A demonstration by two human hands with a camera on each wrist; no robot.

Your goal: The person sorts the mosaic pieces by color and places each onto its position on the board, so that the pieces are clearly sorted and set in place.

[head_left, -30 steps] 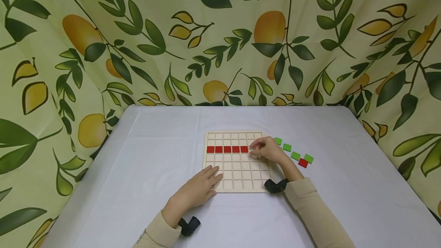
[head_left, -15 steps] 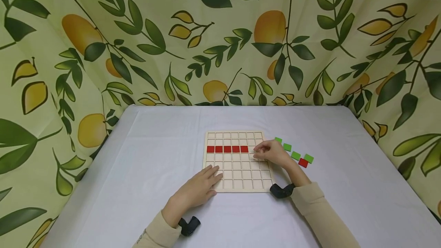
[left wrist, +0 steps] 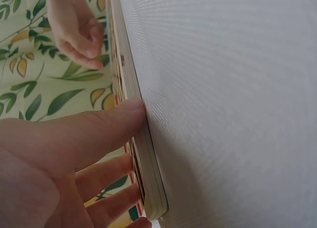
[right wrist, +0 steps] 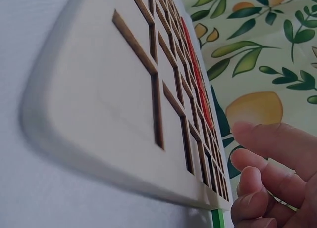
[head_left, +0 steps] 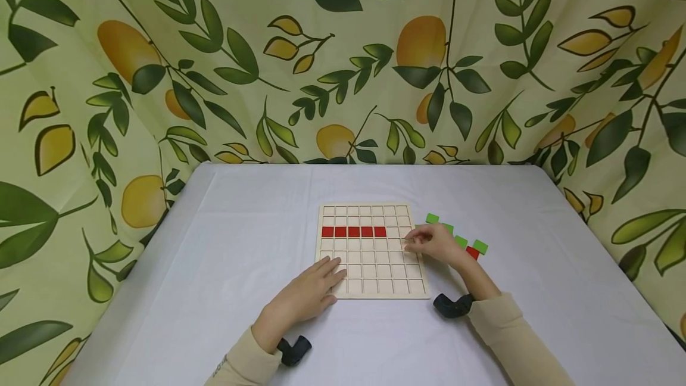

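A pale wooden grid board (head_left: 370, 270) lies on the table, with a row of several red square tiles (head_left: 354, 232) in its third row from the back. My left hand (head_left: 305, 293) rests on the board's near left corner, fingers stretched over the cells. In the left wrist view its thumb (left wrist: 109, 124) touches the board's front edge. My right hand (head_left: 436, 246) is over the board's right edge, near the end of the red row. Its fingers are loosely bent, and the right wrist view shows nothing between thumb (right wrist: 267, 144) and fingers.
Several loose green tiles (head_left: 432, 218) lie right of the board, partly hidden by the right hand, with one red tile (head_left: 472, 252) among them. A white cloth (head_left: 241, 225) covers the table. A curtain with a fruit and leaf print (head_left: 343, 76) hangs around it.
My right hand has drawn back rightward from the end of the red row toward the loose tiles. My left hand and the red row stay as they were.
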